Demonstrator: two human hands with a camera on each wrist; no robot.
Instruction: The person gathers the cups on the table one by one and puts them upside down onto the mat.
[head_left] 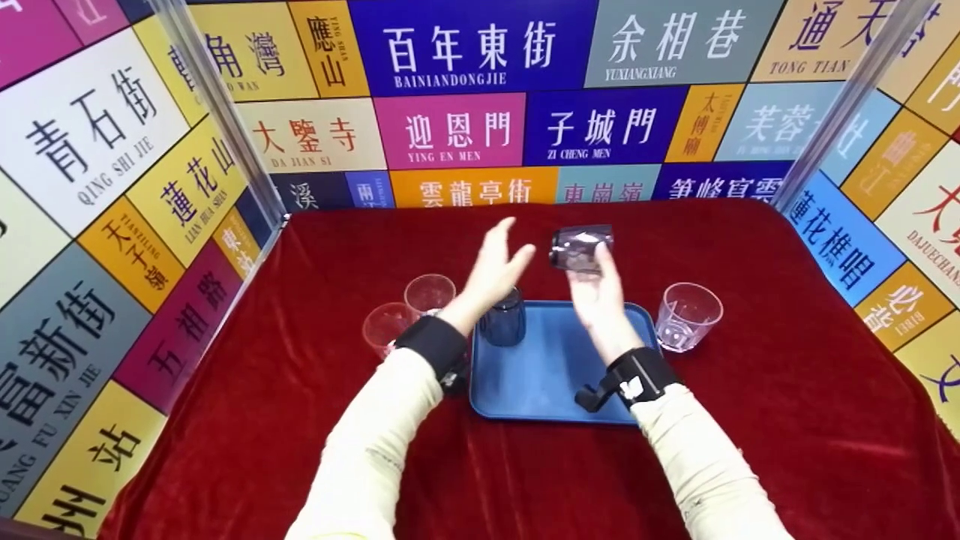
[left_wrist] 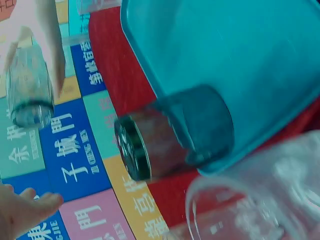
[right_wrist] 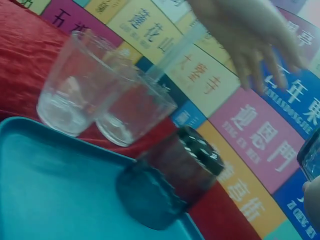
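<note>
My right hand [head_left: 598, 300] holds a smoky tinted glass [head_left: 579, 249] in the air beyond the far edge of the blue tray [head_left: 551, 390]. That glass lies tipped on its side, its thick dark base toward the left. To its left my left hand [head_left: 495, 264] hovers with fingers extended and nothing in them, as the right wrist view also shows. Below it another dark tinted glass [head_left: 504, 322] stands upside down in the tray's far left corner, its thick base [right_wrist: 200, 152] uppermost.
Two clear glasses [head_left: 429, 292] stand upright on the red cloth [head_left: 300, 360] left of the tray, partly behind my left forearm. A third clear glass [head_left: 688, 319] is by the tray's right edge. Panels with printed street names [head_left: 465, 127] wall the table's back and sides.
</note>
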